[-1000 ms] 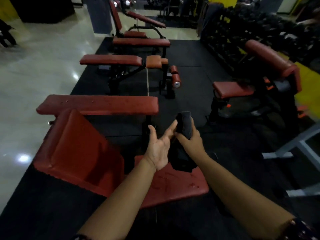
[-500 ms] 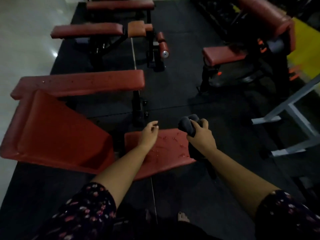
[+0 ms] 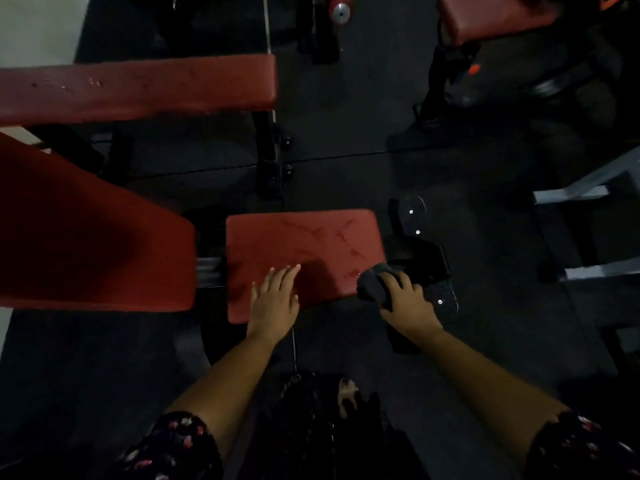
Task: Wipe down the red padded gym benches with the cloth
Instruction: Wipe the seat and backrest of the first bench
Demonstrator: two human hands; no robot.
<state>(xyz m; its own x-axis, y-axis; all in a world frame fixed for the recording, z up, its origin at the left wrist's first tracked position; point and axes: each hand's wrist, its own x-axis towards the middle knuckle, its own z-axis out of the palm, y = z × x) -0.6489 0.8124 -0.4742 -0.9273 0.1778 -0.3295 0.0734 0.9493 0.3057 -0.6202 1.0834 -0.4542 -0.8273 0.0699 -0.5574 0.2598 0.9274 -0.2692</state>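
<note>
Red padding, prob. vinyl. Head view only.

Seat pad lies under both hands. Droplets sit on it just beyond the fingertips.

L hand: fingers straight and close together, palm flat on the pad's near edge.

R hand: fingers curled round the dark cloth. Cloth is bunched to a wad and touches the pad's near R corner, apart from the L fingertips.

Handling (judgement): cloth soft, light, limp, so best kept wadded in the palm, as held. Pad cushioned, will give under pressure, likely slick where wet. Frame looks heavy and unlikely to shift.

Back pad is tilted, to the L of the L fingers. Flat bench, well beyond the fingertips, is also spotted.

Containers: none seen.
</note>
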